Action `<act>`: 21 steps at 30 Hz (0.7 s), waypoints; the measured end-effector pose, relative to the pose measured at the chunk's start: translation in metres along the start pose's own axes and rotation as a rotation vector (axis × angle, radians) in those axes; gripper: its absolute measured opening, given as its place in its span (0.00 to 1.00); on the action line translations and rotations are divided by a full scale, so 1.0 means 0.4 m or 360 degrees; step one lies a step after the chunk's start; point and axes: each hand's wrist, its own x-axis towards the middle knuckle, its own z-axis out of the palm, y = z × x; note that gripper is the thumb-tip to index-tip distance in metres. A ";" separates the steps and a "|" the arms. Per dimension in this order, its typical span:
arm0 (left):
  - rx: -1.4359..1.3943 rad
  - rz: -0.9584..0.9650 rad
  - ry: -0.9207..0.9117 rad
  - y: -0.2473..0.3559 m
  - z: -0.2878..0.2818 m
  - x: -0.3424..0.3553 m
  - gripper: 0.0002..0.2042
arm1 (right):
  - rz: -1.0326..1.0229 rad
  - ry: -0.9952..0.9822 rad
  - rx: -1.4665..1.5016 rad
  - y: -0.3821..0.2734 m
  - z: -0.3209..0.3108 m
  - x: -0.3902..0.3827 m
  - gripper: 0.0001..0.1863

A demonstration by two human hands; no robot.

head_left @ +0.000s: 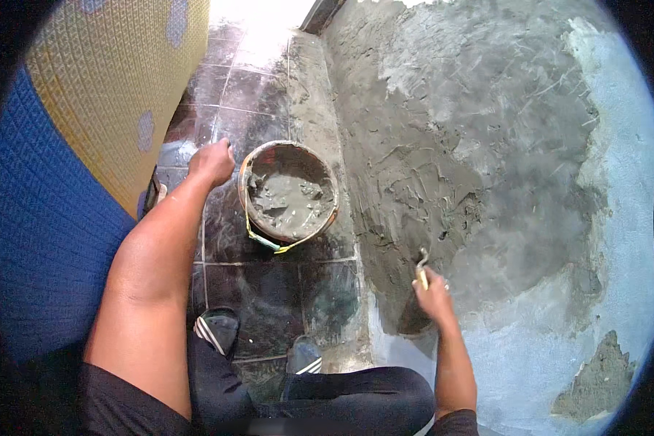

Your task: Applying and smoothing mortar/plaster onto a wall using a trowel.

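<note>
Mattress: a quilted blue and yellow mattress [87,109] fills the left edge, clear of the wet work.
Left hand: the left hand [212,161] is curled into a loose fist, knuckles down on the dark tiled floor [269,291], holding nothing; the straight arm looks like a prop for a crouched body.
Feet: two dark sandals [218,327] sit on the tiles below, knees bent.
Bucket: a round bucket [289,190] of grey mortar stands just right of the left hand, close to the wall, within easy reach for reloading.
Right hand: the right hand [434,291] grips a yellow-handled trowel [422,265], blade against the wall.
Wall: the wall [632,218] is pale blue, with rough grey plaster [479,145] spread over most of it.
</note>
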 end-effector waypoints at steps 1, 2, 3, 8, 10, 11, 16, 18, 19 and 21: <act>0.0005 0.0003 -0.0007 0.010 -0.002 -0.004 0.17 | 0.0007 -0.0005 0.0002 -0.015 -0.026 0.008 0.22; 0.0001 0.0010 -0.0013 0.018 -0.005 -0.007 0.17 | -0.0015 0.0021 0.0030 -0.041 -0.065 0.014 0.21; -0.0004 0.0018 -0.0015 0.025 -0.009 -0.008 0.17 | -0.0039 0.0051 0.0057 -0.066 -0.104 0.018 0.20; -0.0013 0.0023 -0.0007 0.036 -0.017 -0.009 0.16 | 0.0054 0.0007 0.0026 -0.084 -0.266 0.037 0.26; -0.0017 0.0040 0.0014 0.029 -0.015 -0.009 0.16 | 0.0105 0.0098 0.0102 -0.103 -0.325 0.028 0.28; -0.0022 0.0044 0.0027 0.027 -0.019 -0.011 0.16 | 0.0107 0.0104 0.0097 -0.111 -0.357 0.018 0.28; -0.0016 0.0053 0.0060 0.021 -0.023 -0.018 0.16 | 0.0223 0.0481 0.0384 -0.207 -0.475 -0.047 0.29; -0.0011 0.0040 0.0048 0.028 -0.021 -0.019 0.16 | 0.0183 0.0407 0.0364 -0.186 -0.446 -0.060 0.29; -0.0004 0.0026 0.0042 0.030 -0.024 -0.020 0.17 | 0.0139 0.0334 0.0349 -0.165 -0.419 -0.073 0.29; -0.0011 0.0052 0.0055 0.025 -0.012 -0.011 0.17 | 0.0100 0.0078 0.0249 -0.136 -0.332 -0.097 0.28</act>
